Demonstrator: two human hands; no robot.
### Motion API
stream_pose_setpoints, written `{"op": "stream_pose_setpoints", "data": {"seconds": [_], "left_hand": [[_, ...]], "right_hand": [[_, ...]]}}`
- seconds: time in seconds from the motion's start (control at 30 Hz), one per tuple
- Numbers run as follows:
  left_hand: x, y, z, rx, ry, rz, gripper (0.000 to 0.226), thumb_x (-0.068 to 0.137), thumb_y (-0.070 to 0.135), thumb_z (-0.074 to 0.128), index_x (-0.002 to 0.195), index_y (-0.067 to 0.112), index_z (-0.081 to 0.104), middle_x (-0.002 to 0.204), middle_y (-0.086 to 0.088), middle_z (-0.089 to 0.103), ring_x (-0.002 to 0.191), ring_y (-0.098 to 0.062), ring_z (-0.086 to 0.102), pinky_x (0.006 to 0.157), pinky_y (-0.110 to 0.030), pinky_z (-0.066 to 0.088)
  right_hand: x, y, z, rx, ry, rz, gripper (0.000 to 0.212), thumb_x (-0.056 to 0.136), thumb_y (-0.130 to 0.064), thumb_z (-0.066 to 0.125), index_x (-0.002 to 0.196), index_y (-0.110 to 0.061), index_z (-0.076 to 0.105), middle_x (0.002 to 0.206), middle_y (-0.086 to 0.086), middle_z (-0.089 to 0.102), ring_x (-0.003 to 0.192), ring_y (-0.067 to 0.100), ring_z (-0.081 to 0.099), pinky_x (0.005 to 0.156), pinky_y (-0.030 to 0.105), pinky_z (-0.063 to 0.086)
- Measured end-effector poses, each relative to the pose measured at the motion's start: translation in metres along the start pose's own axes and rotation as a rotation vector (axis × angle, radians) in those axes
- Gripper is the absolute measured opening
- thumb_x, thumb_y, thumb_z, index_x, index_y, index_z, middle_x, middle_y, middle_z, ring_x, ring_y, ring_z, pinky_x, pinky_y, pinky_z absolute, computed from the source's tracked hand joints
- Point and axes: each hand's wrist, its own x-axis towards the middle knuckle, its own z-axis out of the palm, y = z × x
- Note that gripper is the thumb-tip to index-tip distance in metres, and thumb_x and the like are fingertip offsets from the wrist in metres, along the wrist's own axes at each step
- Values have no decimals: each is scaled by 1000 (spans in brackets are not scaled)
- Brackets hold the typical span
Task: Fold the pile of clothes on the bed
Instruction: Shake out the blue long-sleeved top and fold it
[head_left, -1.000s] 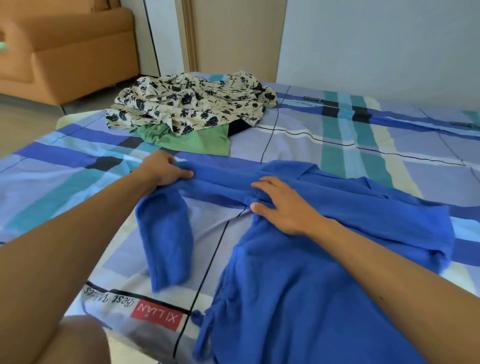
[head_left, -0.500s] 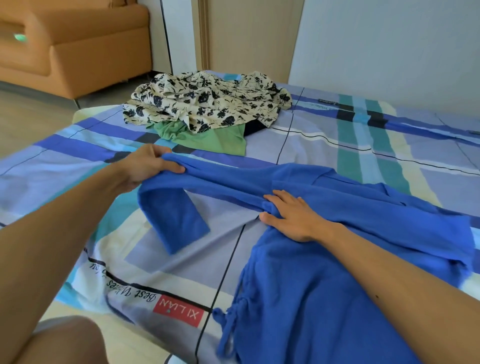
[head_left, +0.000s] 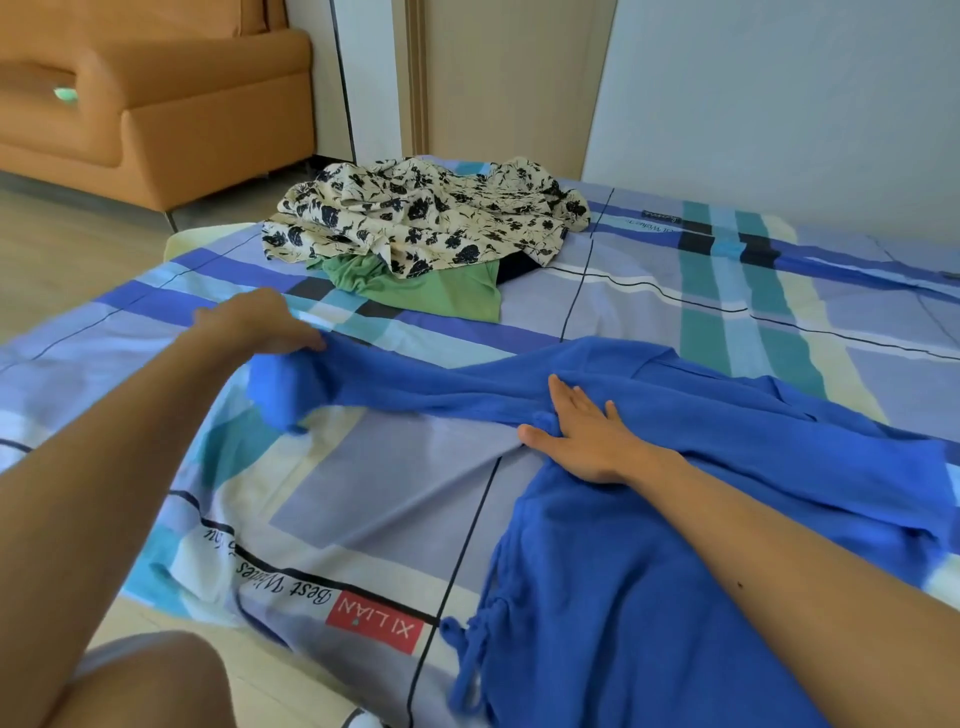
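One wide-angle camera, worn on the head, is looking forward and down across the bed from its near edge. It is sitting close to the near sheet, with the pile, sofa and wall lying farther off.

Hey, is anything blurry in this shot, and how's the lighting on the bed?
Head view: the left hand and the sleeve end it grips are smeared by motion blur, while the right hand, flat on the blue garment, is sharp. Head view: light is soft and even over the bed sheet, with no glare. The wall edge leans from wide-angle distortion.
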Motion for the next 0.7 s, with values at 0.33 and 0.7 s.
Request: {"op": "stream_pose_setpoints", "data": {"seconds": [0.33,0.7], "left_hand": [[-67,124,-1,-1155,-652,343,29,101,35,51,103,8,61,96,-13,69,83,-22,63,74,-32,55],[-141,198,19,-1333,-928,608,55,98,41,41,148,16,42,126,-7,64,87,-13,70,82,-28,50]], "right_hand": [[-38,-93,-39,1155,127,-214,76,66,-70,71,125,-28,50,124,-7,56,112,6,58,99,40,52],[-67,-8,-94,1068,58,132,125,31,-63,93,137,-30,35,138,-2,53,122,24,58,86,64,53]]}}
